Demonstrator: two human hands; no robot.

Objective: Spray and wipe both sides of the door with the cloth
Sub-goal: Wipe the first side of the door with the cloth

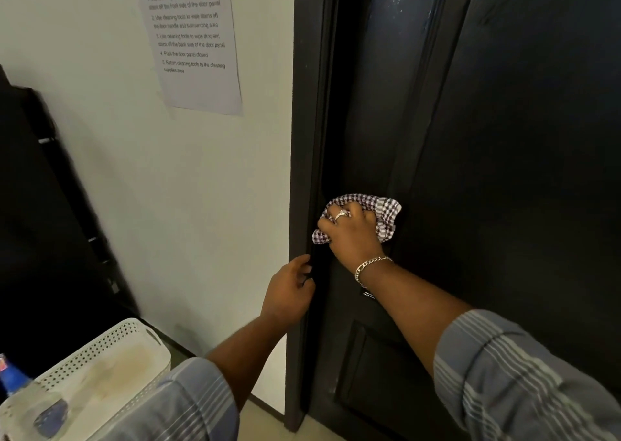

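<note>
A dark panelled door (pixel 487 138) fills the right of the view, standing slightly ajar beside its dark frame (pixel 302 138). My right hand (pixel 353 235) grips a bunched purple-and-white checked cloth (pixel 386 212) and presses it against the door near its left edge at mid height. Just below, my left hand (pixel 290 289) curls its fingers around the door's edge. A spray bottle (pixel 23 397) with a blue top lies in a white perforated basket (pixel 134 340) at the lower left, away from both hands.
A white wall (pixel 184 205) lies left of the frame, with a printed instruction sheet (pixel 195 44) stuck high on it. A dark object (pixel 43 222) stands at the far left. A strip of pale floor shows below the wall.
</note>
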